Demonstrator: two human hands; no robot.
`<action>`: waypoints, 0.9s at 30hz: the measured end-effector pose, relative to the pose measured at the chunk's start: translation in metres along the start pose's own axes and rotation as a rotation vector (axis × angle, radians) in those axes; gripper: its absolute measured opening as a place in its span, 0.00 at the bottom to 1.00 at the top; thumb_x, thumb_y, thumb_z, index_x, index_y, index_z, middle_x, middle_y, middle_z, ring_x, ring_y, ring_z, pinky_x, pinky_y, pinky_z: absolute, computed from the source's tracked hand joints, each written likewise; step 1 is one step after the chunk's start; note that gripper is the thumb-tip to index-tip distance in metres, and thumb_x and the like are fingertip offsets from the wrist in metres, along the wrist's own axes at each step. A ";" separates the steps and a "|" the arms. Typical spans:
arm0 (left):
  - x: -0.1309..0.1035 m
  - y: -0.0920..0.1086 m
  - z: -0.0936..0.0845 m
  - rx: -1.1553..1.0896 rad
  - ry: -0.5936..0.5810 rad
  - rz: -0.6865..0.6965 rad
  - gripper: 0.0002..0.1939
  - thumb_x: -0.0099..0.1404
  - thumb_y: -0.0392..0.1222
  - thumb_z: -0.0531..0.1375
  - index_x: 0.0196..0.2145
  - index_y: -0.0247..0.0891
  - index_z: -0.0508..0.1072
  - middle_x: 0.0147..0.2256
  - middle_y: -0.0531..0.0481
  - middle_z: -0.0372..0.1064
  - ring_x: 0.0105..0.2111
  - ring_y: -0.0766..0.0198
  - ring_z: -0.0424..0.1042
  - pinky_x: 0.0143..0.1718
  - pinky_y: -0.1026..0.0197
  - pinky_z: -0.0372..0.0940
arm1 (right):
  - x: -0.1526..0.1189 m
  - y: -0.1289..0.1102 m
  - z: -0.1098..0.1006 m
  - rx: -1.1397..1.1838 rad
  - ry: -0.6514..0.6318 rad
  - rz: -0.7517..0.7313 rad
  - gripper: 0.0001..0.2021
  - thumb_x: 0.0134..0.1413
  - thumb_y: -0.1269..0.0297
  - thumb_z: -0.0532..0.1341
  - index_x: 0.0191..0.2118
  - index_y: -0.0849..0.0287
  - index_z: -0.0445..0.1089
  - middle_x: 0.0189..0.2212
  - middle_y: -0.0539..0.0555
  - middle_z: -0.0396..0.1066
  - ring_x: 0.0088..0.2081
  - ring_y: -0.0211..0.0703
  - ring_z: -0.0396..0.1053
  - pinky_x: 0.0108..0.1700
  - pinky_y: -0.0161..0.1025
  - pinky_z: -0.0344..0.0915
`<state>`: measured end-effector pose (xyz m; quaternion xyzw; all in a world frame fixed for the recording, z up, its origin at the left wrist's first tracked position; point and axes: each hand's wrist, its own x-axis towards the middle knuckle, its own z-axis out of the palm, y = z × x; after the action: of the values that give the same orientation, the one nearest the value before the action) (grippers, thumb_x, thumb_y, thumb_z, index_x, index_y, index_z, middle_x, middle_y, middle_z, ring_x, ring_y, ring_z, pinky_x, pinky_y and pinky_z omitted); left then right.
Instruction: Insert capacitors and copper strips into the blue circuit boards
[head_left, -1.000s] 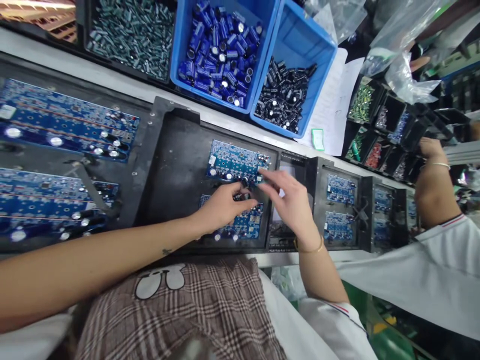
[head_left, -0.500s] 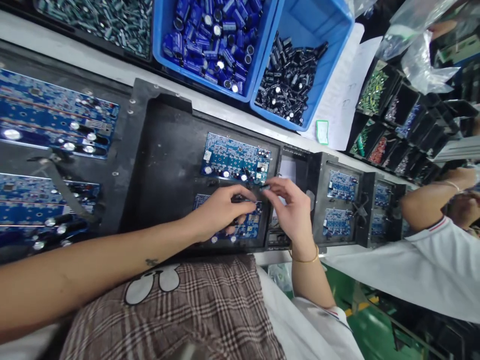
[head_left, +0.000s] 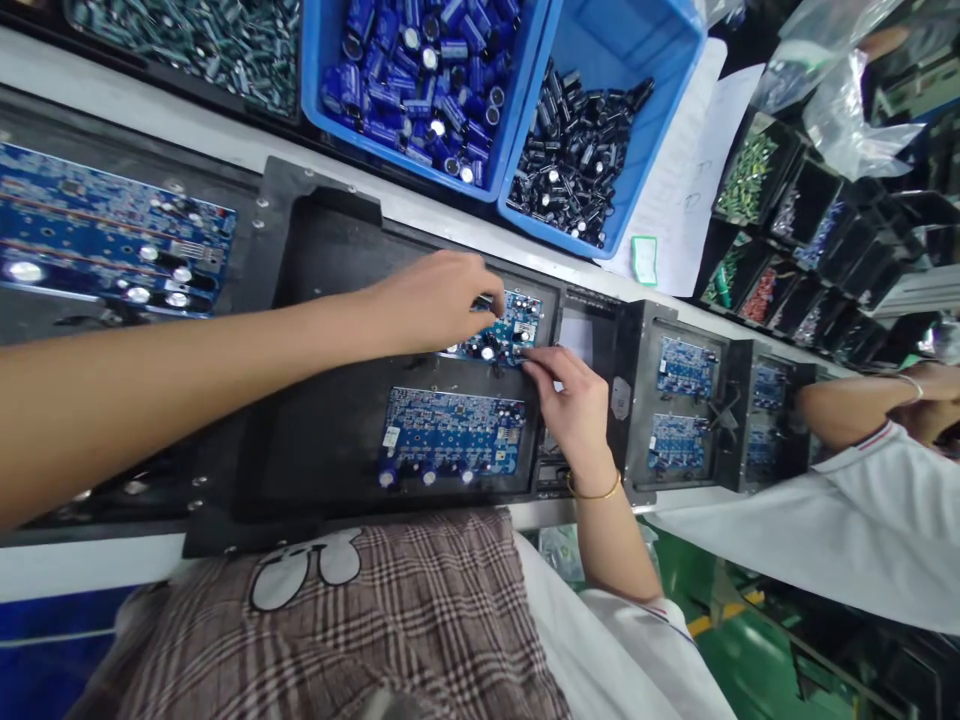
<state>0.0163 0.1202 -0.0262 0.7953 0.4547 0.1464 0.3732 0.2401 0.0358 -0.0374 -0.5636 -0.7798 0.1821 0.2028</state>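
The left hand (head_left: pixel 446 300) lies across the left part of the upper circuit board (head_left: pixel 529 312), covering much of it, with its fingers curled down toward the middle. Something dark shows between thumb and fingers; whether the hand grips it or it sits on the board, I cannot tell. The right hand (head_left: pixel 574 395) has thumb and forefinger drawn together at the board's near edge, close to its right end; any small part between them is hidden.

The relation that matters is this: the upper board is just beyond the right fingertips, away from the body, and runs off to their left. Its long axis goes from side to side, dipping slightly toward the right, so the right hand is nearer its right end and the left hand nearer its middle.

The lower circuit board (head_left: pixel 454 430) lies roughly parallel to it, on the body side of the left hand and to the left of the right hand. Both boards rest in a black tray (head_left: pixel 307 420). Beyond both hands stand a bin of blue capacitors (head_left: pixel 352 128) and, to its right, a bin of black capacitors (head_left: pixel 622 40).
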 end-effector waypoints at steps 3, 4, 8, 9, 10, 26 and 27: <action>0.014 -0.008 0.008 0.094 -0.160 0.166 0.11 0.61 0.38 0.61 0.39 0.41 0.82 0.36 0.46 0.71 0.37 0.59 0.69 0.42 0.61 0.59 | 0.001 0.002 0.000 0.003 -0.023 -0.028 0.07 0.64 0.70 0.58 0.42 0.56 0.75 0.40 0.52 0.78 0.43 0.39 0.76 0.47 0.37 0.72; 0.017 -0.008 0.009 0.113 -0.206 0.198 0.11 0.60 0.36 0.61 0.39 0.41 0.83 0.35 0.46 0.70 0.36 0.60 0.69 0.40 0.61 0.59 | 0.002 0.003 -0.001 0.003 -0.029 -0.038 0.08 0.64 0.70 0.58 0.42 0.56 0.74 0.40 0.52 0.78 0.43 0.39 0.76 0.47 0.37 0.72; 0.021 -0.008 0.011 0.217 -0.294 0.273 0.10 0.59 0.34 0.61 0.36 0.41 0.82 0.36 0.46 0.70 0.31 0.62 0.66 0.35 0.61 0.56 | 0.000 0.007 -0.002 -0.027 -0.068 -0.098 0.11 0.66 0.71 0.55 0.46 0.54 0.74 0.45 0.53 0.77 0.46 0.40 0.75 0.49 0.39 0.72; 0.022 -0.009 0.011 0.238 -0.303 0.281 0.09 0.59 0.34 0.61 0.34 0.40 0.82 0.36 0.46 0.70 0.30 0.63 0.66 0.34 0.61 0.56 | -0.001 0.009 -0.001 -0.049 -0.087 -0.130 0.13 0.66 0.72 0.54 0.47 0.54 0.73 0.46 0.54 0.77 0.47 0.41 0.74 0.50 0.40 0.72; 0.021 -0.010 0.011 0.247 -0.303 0.285 0.08 0.59 0.33 0.61 0.33 0.40 0.81 0.37 0.46 0.70 0.30 0.63 0.66 0.34 0.61 0.55 | -0.002 0.012 -0.001 -0.075 -0.105 -0.167 0.14 0.66 0.73 0.53 0.49 0.54 0.73 0.48 0.54 0.76 0.48 0.42 0.74 0.51 0.41 0.72; -0.039 0.041 0.021 -0.581 0.159 -0.211 0.08 0.57 0.43 0.65 0.34 0.38 0.79 0.28 0.51 0.68 0.28 0.65 0.66 0.30 0.65 0.60 | 0.000 -0.028 -0.018 0.411 0.135 0.253 0.08 0.59 0.61 0.64 0.44 0.52 0.74 0.35 0.48 0.78 0.35 0.37 0.76 0.40 0.38 0.75; -0.044 0.046 0.023 -0.760 0.143 -0.350 0.08 0.58 0.45 0.65 0.34 0.38 0.78 0.26 0.51 0.66 0.24 0.67 0.63 0.24 0.66 0.58 | 0.000 -0.021 -0.017 0.355 0.146 0.265 0.06 0.60 0.62 0.63 0.43 0.52 0.74 0.34 0.48 0.77 0.34 0.38 0.76 0.40 0.39 0.75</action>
<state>0.0340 0.0592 -0.0036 0.5000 0.5213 0.2930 0.6264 0.2316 0.0309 -0.0122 -0.6281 -0.6382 0.3002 0.3289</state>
